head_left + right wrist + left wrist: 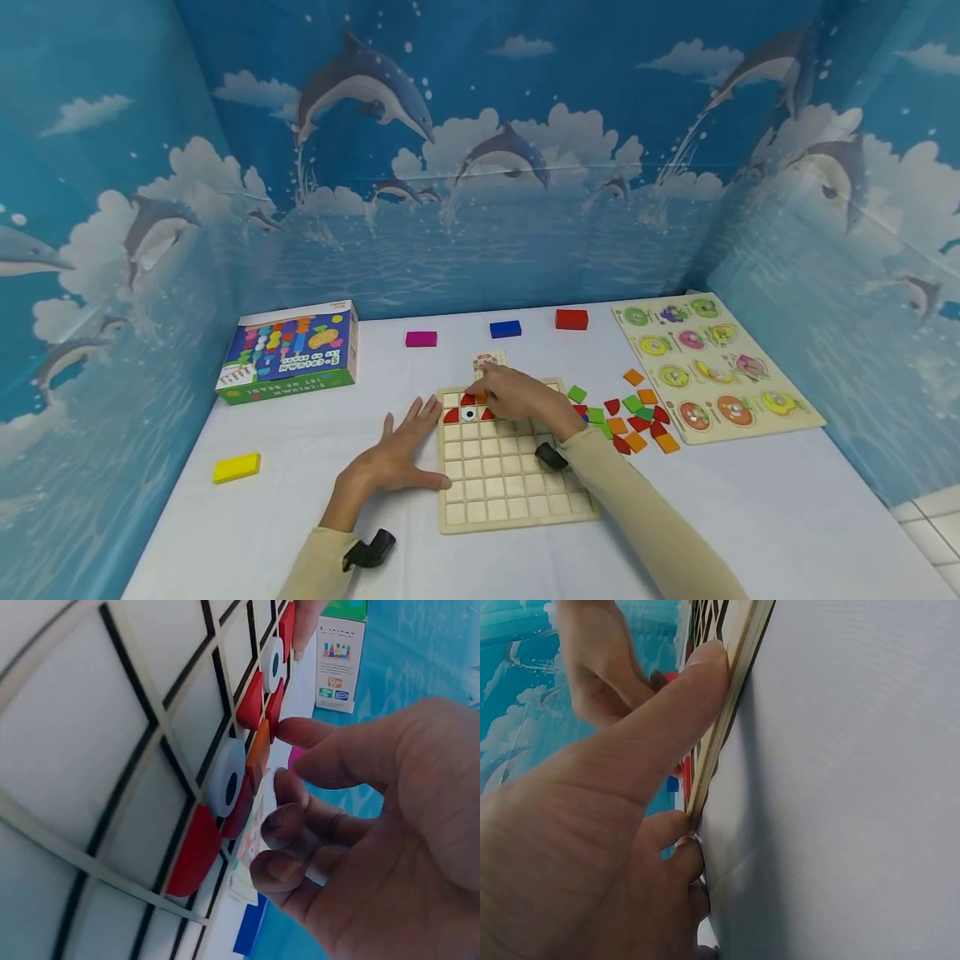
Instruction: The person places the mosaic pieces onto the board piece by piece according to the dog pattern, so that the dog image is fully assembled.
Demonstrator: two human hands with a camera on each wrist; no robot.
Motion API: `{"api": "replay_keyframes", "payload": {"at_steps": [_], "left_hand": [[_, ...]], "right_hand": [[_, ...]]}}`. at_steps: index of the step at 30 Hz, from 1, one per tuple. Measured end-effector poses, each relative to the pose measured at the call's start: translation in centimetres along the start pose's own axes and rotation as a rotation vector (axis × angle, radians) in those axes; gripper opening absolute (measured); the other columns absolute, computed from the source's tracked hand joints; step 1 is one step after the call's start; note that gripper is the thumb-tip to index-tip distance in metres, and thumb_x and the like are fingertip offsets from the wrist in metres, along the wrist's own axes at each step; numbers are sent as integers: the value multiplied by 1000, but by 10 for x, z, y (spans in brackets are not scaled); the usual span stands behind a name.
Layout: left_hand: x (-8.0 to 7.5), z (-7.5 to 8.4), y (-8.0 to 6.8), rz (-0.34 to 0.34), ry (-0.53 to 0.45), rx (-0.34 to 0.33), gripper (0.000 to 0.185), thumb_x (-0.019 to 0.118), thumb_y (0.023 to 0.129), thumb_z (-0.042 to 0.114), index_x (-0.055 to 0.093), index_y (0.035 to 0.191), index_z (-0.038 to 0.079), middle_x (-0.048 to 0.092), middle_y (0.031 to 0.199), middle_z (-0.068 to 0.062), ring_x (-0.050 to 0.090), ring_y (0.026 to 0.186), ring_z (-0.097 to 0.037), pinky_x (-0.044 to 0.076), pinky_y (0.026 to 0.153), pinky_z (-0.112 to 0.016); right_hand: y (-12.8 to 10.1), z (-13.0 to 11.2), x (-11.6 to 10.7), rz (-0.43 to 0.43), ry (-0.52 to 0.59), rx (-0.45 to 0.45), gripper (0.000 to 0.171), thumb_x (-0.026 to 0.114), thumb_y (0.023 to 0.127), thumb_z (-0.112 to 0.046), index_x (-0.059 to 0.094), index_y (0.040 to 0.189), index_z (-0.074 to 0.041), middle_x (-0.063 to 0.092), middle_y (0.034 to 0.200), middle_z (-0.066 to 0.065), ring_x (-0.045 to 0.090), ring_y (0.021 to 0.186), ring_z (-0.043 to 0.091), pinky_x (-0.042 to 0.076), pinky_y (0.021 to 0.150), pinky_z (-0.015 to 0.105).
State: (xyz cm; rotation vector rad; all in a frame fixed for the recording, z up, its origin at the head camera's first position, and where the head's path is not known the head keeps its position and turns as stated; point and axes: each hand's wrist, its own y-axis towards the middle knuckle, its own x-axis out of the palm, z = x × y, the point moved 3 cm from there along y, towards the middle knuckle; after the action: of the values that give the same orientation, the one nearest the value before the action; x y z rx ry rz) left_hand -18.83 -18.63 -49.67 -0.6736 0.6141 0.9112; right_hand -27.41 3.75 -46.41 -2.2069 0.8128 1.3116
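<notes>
The left hand [393,462] lies flat on the table [300,508], fingers spread and straight, with its thumb [676,712] pressed along the left edge of the grid board [510,492]. The right hand [525,400] reaches over the board's far end, fingers [300,733] loosely curled; the forefinger tip touches an orange piece [259,754] in the top row, beside red pieces [193,851] and a white eye disc [225,778]. Most of the board's squares nearer the person lie bare. Just beyond the board's far edge sits a small card [489,361]. Right of the board lie loose coloured pieces [633,417], then a fruit puzzle [712,367]. Farther off stand pink [421,338], blue [505,328] and red blocks [572,318].
</notes>
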Motion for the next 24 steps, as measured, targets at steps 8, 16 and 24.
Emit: {"api": "replay_keyframes", "payload": {"at_steps": [8, 16, 24], "left_hand": [[2, 2, 2, 11, -2, -8, 125, 95, 81, 45, 19, 174, 12, 10, 182, -6, -4, 168, -32, -15, 129, -67], [-2, 0, -1, 35, -26, -16, 125, 96, 79, 43, 19, 174, 13, 10, 182, -6, -5, 168, -32, -17, 129, -66], [1, 2, 1, 19, -36, 1, 126, 96, 80, 45, 19, 174, 14, 9, 182, -4, -6, 168, -31, -17, 129, -66]], "right_hand": [[-21, 10, -9, 155, 115, -64, 29, 58, 107, 2, 77, 129, 1, 68, 101, 9, 50, 78, 12, 49, 71, 27], [-76, 55, -34, 359, 226, -40, 23, 73, 100, 1, 76, 122, 7, 73, 99, 8, 65, 84, 20, 58, 70, 28], [-142, 109, -38, 341, 229, 240, 29, 87, 92, -9, 79, 119, -1, 75, 104, 8, 63, 90, 23, 56, 74, 26]]}}
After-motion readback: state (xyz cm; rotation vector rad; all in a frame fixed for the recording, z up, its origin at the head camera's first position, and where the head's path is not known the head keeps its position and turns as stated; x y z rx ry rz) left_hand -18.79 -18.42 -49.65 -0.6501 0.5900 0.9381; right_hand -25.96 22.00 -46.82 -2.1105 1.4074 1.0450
